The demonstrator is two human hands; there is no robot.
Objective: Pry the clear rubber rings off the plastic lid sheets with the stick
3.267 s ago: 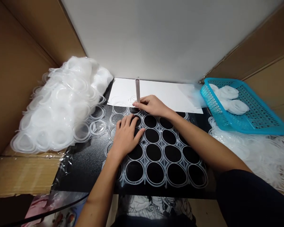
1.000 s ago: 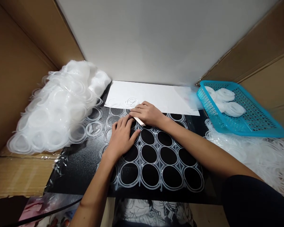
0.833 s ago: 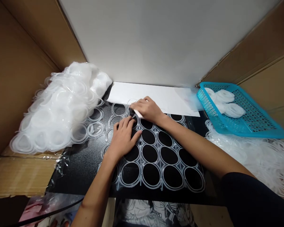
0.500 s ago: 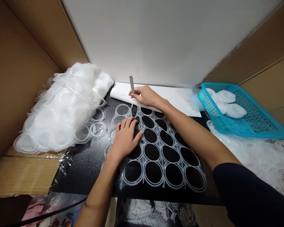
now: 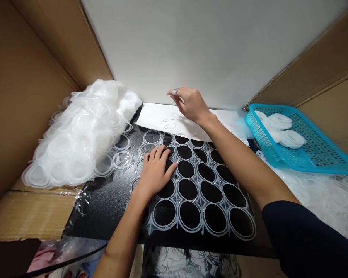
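Note:
A clear plastic sheet of joined rings (image 5: 188,189) lies flat on the black tabletop, the dark surface showing through its round openings. My left hand (image 5: 155,170) rests on the sheet's left part, palm down with fingers spread. Above the white paper (image 5: 220,119) behind the sheet, my right hand (image 5: 191,102) is raised, its fingers closed on a slim pale pen-like tool (image 5: 174,92). Only the tool's end shows; the rest is hidden by the fingers. Thin looped outlines (image 5: 168,123) show on the paper beneath this hand.
At the left is a tall heap of white ring sheets (image 5: 84,131) on cardboard. A blue plastic basket (image 5: 316,139) at the right holds bundled white rings (image 5: 291,138). More translucent ring pieces (image 5: 321,197) lie below it. A pale wall and cardboard panels (image 5: 40,58) enclose the table.
My right hand has risen from the sheet's far edge and moved slightly right, tilting the tool from upright to end-on. My left hand has stayed in place on the sheet.

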